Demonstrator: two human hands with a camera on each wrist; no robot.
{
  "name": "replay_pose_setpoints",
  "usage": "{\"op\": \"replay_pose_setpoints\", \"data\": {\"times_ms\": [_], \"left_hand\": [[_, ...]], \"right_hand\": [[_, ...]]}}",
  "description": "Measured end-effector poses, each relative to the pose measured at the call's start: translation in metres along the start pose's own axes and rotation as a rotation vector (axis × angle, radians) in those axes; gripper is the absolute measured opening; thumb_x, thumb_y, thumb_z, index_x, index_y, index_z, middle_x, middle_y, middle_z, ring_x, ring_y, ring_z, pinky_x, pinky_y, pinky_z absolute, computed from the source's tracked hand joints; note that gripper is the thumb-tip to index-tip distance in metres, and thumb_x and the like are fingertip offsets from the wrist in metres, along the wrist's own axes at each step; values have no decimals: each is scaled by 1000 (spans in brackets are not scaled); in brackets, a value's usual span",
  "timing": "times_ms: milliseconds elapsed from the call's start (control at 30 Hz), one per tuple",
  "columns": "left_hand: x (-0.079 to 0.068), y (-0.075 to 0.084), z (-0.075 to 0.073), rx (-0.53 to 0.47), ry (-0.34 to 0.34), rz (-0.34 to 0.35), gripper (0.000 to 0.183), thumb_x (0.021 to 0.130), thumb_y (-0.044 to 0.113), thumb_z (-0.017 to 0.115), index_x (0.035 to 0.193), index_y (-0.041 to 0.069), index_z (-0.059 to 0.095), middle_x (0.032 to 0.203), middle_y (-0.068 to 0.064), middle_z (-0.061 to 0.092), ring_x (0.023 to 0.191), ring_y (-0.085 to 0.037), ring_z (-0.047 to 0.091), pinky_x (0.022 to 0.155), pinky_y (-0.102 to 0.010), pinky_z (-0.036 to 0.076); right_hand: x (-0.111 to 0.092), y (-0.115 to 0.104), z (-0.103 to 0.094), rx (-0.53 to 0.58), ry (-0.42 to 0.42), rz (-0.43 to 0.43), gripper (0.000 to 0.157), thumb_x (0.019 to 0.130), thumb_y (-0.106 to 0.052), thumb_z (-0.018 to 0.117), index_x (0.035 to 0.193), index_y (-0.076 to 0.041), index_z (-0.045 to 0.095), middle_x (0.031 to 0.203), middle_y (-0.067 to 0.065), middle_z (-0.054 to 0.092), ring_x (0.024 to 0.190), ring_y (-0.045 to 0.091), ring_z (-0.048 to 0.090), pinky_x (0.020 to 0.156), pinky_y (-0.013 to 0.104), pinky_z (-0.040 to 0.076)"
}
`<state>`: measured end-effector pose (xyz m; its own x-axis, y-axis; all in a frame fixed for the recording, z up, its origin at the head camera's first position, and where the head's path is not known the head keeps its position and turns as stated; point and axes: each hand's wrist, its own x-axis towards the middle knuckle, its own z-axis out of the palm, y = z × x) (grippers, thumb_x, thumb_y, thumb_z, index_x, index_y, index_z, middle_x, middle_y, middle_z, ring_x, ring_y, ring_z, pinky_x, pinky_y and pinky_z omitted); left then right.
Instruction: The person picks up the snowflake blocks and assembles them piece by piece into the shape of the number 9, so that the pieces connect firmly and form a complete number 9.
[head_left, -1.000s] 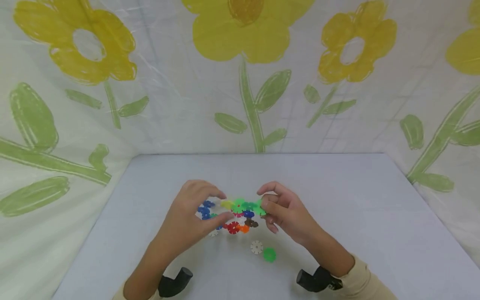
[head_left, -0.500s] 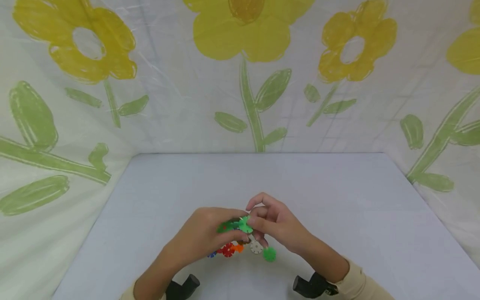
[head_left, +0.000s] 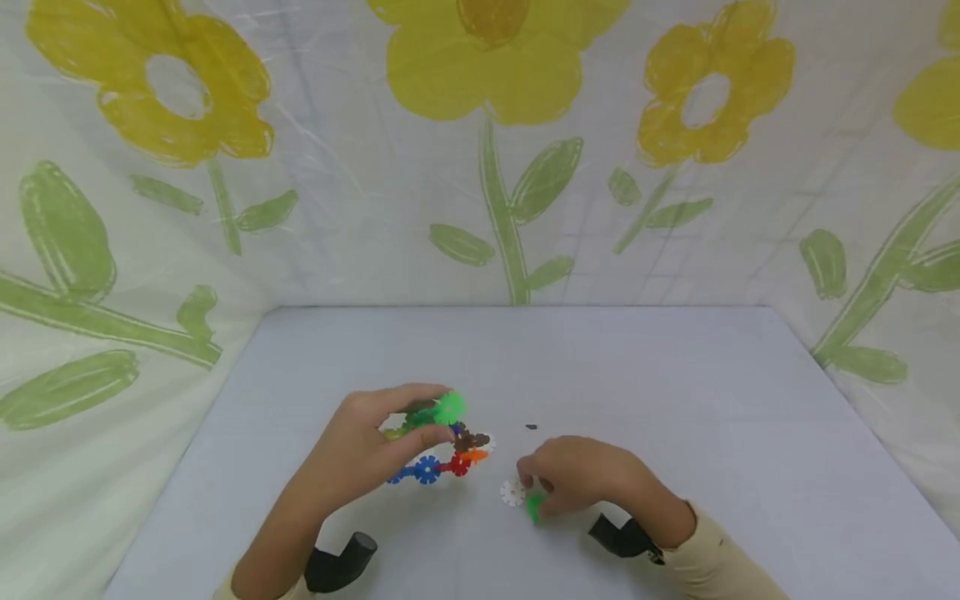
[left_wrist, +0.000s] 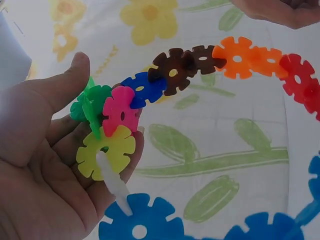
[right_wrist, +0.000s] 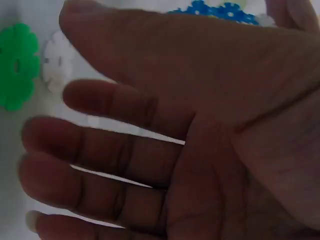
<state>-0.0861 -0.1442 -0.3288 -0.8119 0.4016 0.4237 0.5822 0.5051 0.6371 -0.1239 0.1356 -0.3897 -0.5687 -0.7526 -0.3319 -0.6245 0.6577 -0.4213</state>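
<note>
My left hand (head_left: 375, 429) holds a loop of interlocked plastic snowflake discs (head_left: 427, 469) at its green section. In the left wrist view, a yellow disc (left_wrist: 107, 152), a pink disc (left_wrist: 121, 110) and green discs (left_wrist: 90, 107) lie against the fingers; the chain runs on through blue, brown, orange and red. My right hand (head_left: 581, 473) reaches down beside a loose green disc (head_left: 535, 507), partly covering it from the head camera. Seen from the right wrist, its fingers are loosely bent and hold nothing, with the green disc beyond the fingertips.
A loose white disc (head_left: 513, 492) lies just left of the green one. The pale table (head_left: 637, 367) meets a flower-painted cloth (head_left: 345, 167) at the back. Black curved pieces (head_left: 341, 562) sit at both wrists. A small dark spot (head_left: 532, 427) shows on the tabletop.
My right hand has let go of the chain's green end and moved down and right to the loose green disc. My left hand first came nearer, then moved back up and left with the chain.
</note>
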Motion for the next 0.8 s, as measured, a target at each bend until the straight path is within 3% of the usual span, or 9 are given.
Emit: {"op": "replay_pose_setpoints", "data": {"times_ms": [233, 367, 533, 633, 733, 800], "left_hand": [[1, -1, -1, -40, 8, -1, 40, 88, 17, 79, 127, 13, 68, 109, 8, 73, 99, -8, 68, 83, -34, 58], [2, -2, 0, -57, 9, 17, 41, 90, 17, 77, 129, 14, 67, 110, 8, 72, 101, -8, 68, 85, -35, 57], [2, -1, 1, -53, 6, -9, 40, 91, 20, 76, 129, 15, 67, 110, 9, 72, 102, -7, 67, 85, -35, 57], [1, -1, 2, -65, -13, -34, 39, 92, 22, 75, 129, 14, 67, 106, 11, 72, 98, -7, 67, 82, -32, 58], [0, -1, 4, -94, -55, -51, 39, 93, 23, 74, 130, 13, 66, 104, 12, 72, 95, -7, 66, 80, -30, 57], [0, -1, 5, -111, -98, -57, 40, 96, 25, 70, 133, 12, 64, 109, 9, 72, 97, -8, 66, 80, -29, 57]], "right_hand": [[12, -10, 15, -134, 8, 116, 31, 75, -19, 87, 81, -18, 56, 69, -9, 49, 64, 11, 44, 59, 23, 41], [15, -14, 17, -149, 2, 154, 31, 77, -19, 87, 77, -18, 55, 66, -8, 49, 62, 12, 44, 59, 24, 40], [12, -16, 15, -139, -10, 157, 33, 77, -18, 87, 74, -16, 55, 66, -7, 50, 62, 11, 41, 59, 25, 39], [6, -14, 8, -55, -25, 84, 30, 80, -17, 86, 77, -18, 56, 66, -10, 50, 61, 7, 42, 57, 23, 40], [-4, -10, -7, 153, 6, -89, 23, 86, -12, 80, 84, -19, 58, 68, -12, 53, 59, 3, 47, 56, 20, 45], [-13, -7, -18, 314, 70, -218, 18, 90, -7, 74, 93, -19, 60, 74, -13, 58, 62, 2, 54, 58, 21, 50]]}}
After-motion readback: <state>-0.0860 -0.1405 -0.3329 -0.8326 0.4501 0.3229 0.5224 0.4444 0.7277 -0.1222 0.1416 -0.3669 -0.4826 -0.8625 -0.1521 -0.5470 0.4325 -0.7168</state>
